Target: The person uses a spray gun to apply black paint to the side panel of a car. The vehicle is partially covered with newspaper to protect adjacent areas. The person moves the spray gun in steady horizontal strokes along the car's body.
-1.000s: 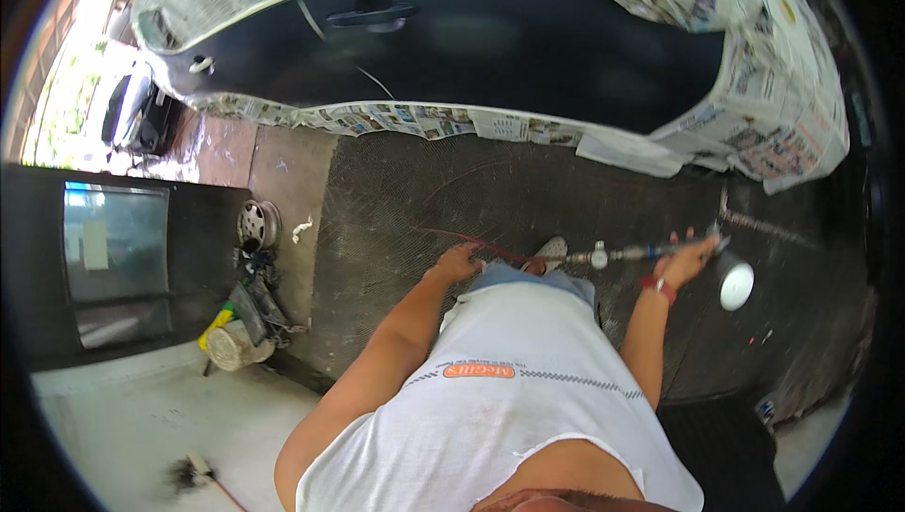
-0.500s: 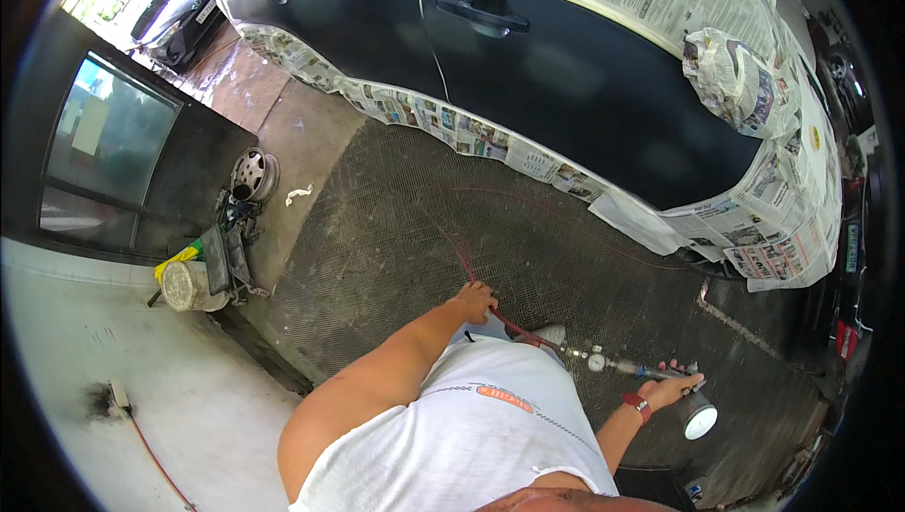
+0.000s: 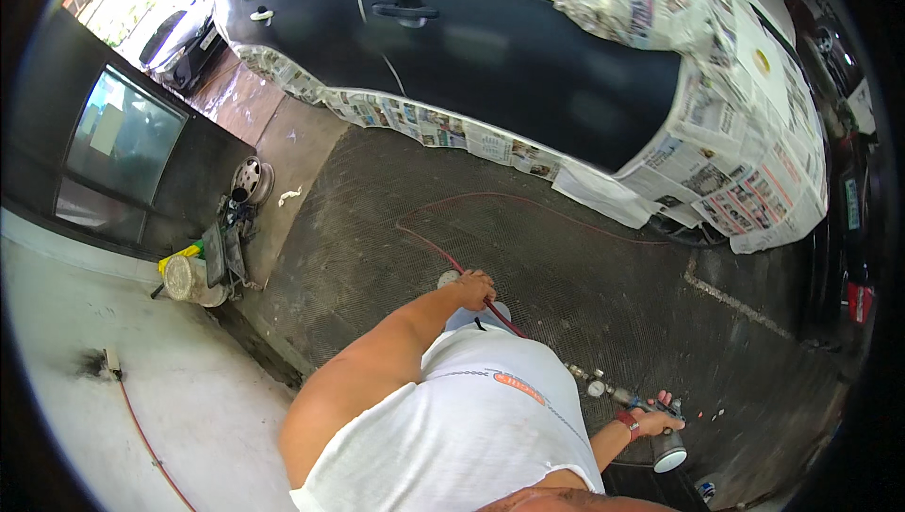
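Note:
In front of my waist my left hand is closed round a thin red air hose. The hose runs past my body toward a round gauge and fittings on the spray gun. Low on the right, my right hand grips the spray gun, its grey cup with a white end tilted toward the lower edge. Part of the hose is hidden by my shirt. Beyond my hands stands a car with dark, matte doors, edged with newspaper masking; neither hand touches it.
The red hose loops over the dark, textured floor toward the car's wheel. At left are a wheel rim, a round tub and a white wall. Another dark car stands along the right edge.
The view has shifted, with the masked car now further left and higher. My right hand and the spray gun sit lower and closer to my body. Both grips remain.

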`<move>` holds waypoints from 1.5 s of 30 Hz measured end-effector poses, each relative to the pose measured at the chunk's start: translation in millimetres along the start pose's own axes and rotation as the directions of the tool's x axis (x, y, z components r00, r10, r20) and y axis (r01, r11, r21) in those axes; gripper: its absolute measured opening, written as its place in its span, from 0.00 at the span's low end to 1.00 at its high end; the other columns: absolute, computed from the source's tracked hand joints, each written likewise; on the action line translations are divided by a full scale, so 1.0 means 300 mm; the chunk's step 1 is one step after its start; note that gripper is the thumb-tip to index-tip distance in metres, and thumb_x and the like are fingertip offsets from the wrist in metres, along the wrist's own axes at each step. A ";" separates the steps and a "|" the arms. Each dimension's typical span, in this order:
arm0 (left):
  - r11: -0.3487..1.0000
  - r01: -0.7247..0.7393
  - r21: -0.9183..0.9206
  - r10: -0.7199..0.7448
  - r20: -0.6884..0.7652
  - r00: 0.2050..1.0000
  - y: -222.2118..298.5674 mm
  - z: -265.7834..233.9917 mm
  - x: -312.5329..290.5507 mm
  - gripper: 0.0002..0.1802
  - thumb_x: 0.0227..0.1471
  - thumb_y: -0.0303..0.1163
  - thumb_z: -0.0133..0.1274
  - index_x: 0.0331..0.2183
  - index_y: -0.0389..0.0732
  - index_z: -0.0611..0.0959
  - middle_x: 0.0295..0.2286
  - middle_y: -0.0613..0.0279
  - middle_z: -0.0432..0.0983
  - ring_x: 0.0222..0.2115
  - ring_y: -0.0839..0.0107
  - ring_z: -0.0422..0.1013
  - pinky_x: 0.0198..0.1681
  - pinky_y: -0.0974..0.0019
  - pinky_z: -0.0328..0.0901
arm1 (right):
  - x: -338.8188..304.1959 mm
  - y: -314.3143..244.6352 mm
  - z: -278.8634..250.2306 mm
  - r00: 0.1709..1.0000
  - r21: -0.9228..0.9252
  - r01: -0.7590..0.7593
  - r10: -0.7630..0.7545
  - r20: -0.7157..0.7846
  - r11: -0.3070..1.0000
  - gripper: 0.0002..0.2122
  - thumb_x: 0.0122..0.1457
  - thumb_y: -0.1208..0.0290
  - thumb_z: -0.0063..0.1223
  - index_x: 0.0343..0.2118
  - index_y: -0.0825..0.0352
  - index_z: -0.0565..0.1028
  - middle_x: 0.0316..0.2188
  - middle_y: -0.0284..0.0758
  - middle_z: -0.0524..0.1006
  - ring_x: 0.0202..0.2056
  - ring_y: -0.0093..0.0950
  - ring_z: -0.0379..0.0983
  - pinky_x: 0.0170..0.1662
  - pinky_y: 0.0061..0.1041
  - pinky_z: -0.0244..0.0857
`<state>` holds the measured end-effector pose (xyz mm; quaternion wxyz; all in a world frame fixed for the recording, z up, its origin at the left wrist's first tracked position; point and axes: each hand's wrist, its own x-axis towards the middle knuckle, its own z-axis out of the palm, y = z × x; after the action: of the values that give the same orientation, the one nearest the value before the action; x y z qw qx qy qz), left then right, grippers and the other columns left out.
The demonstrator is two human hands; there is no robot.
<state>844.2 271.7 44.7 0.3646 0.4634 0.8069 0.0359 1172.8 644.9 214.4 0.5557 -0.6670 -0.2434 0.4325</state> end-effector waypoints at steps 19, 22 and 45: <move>0.865 0.326 -0.381 0.001 0.651 0.759 0.930 -0.303 0.711 0.40 0.63 0.60 0.42 0.67 0.46 0.66 0.64 0.46 0.62 0.64 0.54 0.63 0.63 0.52 0.63 | 0.933 -0.551 0.096 0.996 0.230 0.058 -0.073 0.058 0.972 0.32 0.72 0.39 0.25 0.60 0.63 0.67 0.45 0.41 0.81 0.42 0.27 0.79 0.24 0.19 0.58; 0.937 0.126 -0.327 -0.039 0.262 0.964 0.976 -0.216 0.951 0.35 0.60 0.49 0.50 0.66 0.48 0.68 0.63 0.45 0.63 0.62 0.51 0.64 0.63 0.49 0.62 | 1.147 -0.601 0.178 0.997 0.243 0.054 -0.066 0.039 0.969 0.32 0.72 0.38 0.26 0.60 0.63 0.68 0.44 0.39 0.82 0.41 0.25 0.79 0.24 0.18 0.58; 0.692 0.654 -0.306 -0.701 -0.067 0.710 2.155 0.093 1.434 0.23 0.53 0.46 0.60 0.52 0.62 0.82 0.60 0.56 0.67 0.64 0.54 0.58 0.64 0.46 0.56 | 2.614 -0.914 1.022 0.907 -0.030 0.049 -0.032 0.419 0.998 0.30 0.72 0.41 0.33 0.53 0.69 0.68 0.42 0.43 0.82 0.38 0.29 0.81 0.24 0.21 0.61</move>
<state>1196.9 964.1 41.3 0.3354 0.0745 0.9381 0.0450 1353.6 1511.5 232.6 0.4859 -0.5647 -0.3793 0.5488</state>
